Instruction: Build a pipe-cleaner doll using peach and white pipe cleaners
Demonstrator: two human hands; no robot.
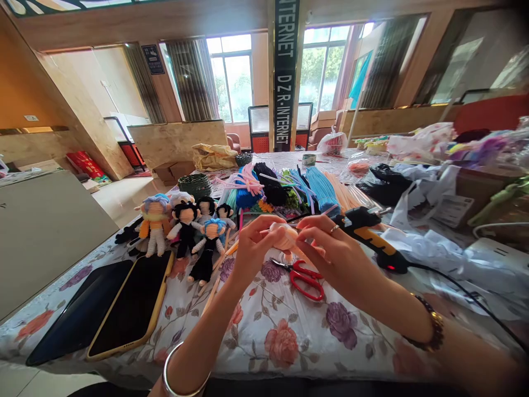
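Above the floral tablecloth, my left hand (259, 238) pinches a small rounded peach pipe-cleaner piece (286, 239) from the left. On its other side, the fingers of my right hand (326, 245), with a ring on one, are closed on the same piece. My fingertips cover part of it. Just below lie red-handled scissors (305, 273), blades pointing left. A black and orange hot glue gun (367, 240) with a lit red light rests beyond my right wrist. Several small pipe-cleaner dolls (185, 226) are grouped to the left of my left hand.
Bundles of pipe cleaners, among them blue ones (321, 190), lie behind my hands. A yellow-cased phone (132, 303) and a dark flat slab (78, 311) are at the left edge. The glue gun's cord (458, 286) runs right, past crumpled white material (446, 259).
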